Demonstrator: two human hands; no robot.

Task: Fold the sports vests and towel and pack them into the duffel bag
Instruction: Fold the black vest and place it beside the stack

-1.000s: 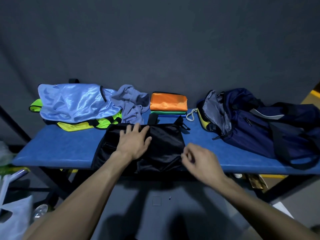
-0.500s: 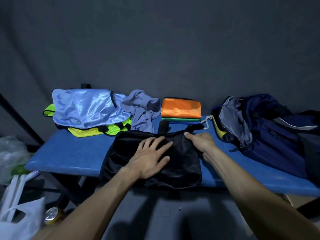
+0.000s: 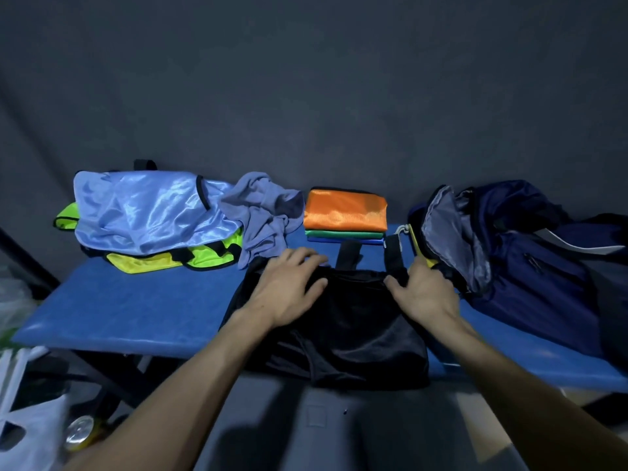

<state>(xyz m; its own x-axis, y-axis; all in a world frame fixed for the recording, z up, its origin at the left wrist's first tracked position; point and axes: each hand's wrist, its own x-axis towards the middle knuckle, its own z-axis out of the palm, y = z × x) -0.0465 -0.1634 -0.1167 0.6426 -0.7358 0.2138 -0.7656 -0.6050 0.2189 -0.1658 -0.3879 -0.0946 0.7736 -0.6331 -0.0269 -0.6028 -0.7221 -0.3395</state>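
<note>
A black vest (image 3: 353,331) lies spread on the blue table (image 3: 129,311), hanging over its front edge. My left hand (image 3: 289,287) rests flat on the vest's upper left part with fingers spread. My right hand (image 3: 421,294) lies on its upper right corner by a black strap; whether the fingers pinch the cloth I cannot tell. A folded stack with an orange vest (image 3: 345,212) on top sits behind. To the left lie a light blue vest (image 3: 146,212), a yellow-green vest (image 3: 176,258) and a crumpled grey-blue towel (image 3: 263,215). The navy duffel bag (image 3: 516,263) stands open at the right.
A dark backdrop hangs right behind the table. White plastic bags (image 3: 23,433) and a can (image 3: 80,436) lie on the floor at the lower left, beside the table's dark legs.
My left hand has slid up toward the vest's far left edge. My right hand stays at the far right corner, after coming up from the near edge. The view has shifted closer.
</note>
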